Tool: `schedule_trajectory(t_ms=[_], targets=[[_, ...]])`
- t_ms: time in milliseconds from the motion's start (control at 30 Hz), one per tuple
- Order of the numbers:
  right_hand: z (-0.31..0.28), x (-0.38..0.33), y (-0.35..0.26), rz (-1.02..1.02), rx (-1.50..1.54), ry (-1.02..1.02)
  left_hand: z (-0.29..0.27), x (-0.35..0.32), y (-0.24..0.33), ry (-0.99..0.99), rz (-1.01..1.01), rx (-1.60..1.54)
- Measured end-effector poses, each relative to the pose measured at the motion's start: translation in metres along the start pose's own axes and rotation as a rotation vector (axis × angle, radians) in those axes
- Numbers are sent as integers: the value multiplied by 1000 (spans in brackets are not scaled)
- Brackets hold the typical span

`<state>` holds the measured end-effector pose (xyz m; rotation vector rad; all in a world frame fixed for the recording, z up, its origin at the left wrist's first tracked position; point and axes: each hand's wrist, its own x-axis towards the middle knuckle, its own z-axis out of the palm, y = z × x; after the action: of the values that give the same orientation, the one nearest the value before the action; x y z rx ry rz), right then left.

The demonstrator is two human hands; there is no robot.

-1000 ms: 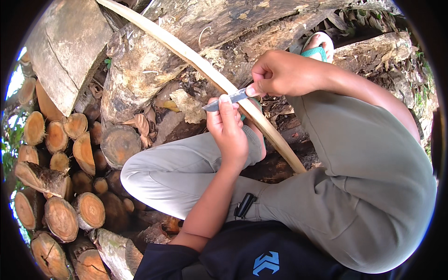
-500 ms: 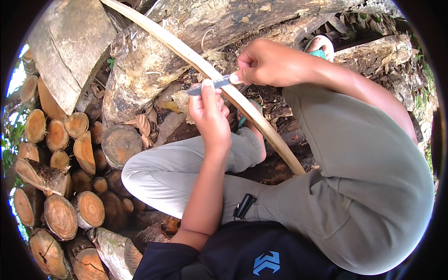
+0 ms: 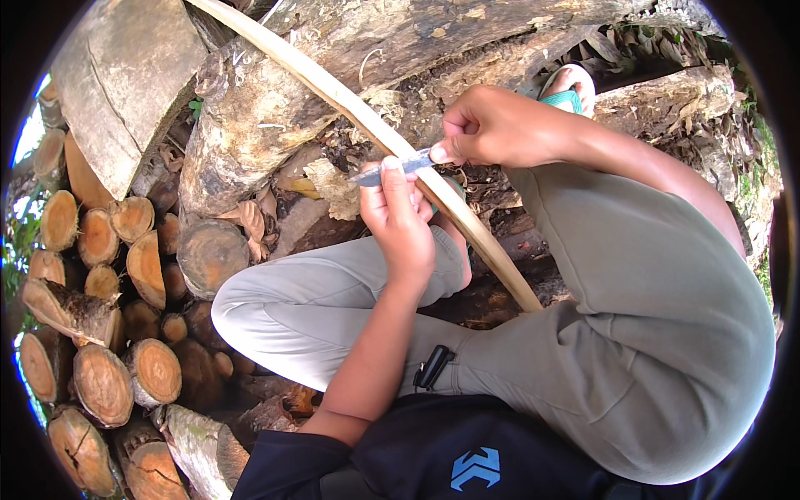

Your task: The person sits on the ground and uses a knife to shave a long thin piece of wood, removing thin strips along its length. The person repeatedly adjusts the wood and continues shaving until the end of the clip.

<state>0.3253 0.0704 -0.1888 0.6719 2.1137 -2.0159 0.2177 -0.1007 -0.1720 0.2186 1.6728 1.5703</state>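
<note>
A long, pale, slightly curved strip of wood runs from the far left down to my lap. A grey knife blade lies across it, with its pointed end to the left. Closed around the knife's right end is my right hand, which hides any handle. My left hand pinches the blade near its tip, thumb on top and fingers underneath, just left of the strip.
A thick weathered log lies under the strip's far part. Cut firewood logs are stacked at the left, beside a large flat wooden slab. My sandalled foot rests at the far right. Dry leaves lie between the logs.
Both hands have shifted right and a little nearer along the strip, carrying the knife with them. The strip stays almost in place.
</note>
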Motion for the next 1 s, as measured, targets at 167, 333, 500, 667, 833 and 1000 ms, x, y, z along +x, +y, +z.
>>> schedule_trajectory(t_ms=[167,333,500,667,833,1000], targets=[[0,20,-5,-74,12,126,0,27,22,5,1,62],[-3,28,-15,-61,22,163,-8,44,35,-20,0,121],[-2,8,-14,17,6,-26,-12,8,12,-5,-15,75],[1,-2,-5,24,-42,-66,-15,-8,-2,-59,-61,-1],[6,-1,-7,2,-71,34,-8,0,-2,-38,-4,-40],[5,1,-14,17,-54,53,-6,5,3,-27,-5,-59]])
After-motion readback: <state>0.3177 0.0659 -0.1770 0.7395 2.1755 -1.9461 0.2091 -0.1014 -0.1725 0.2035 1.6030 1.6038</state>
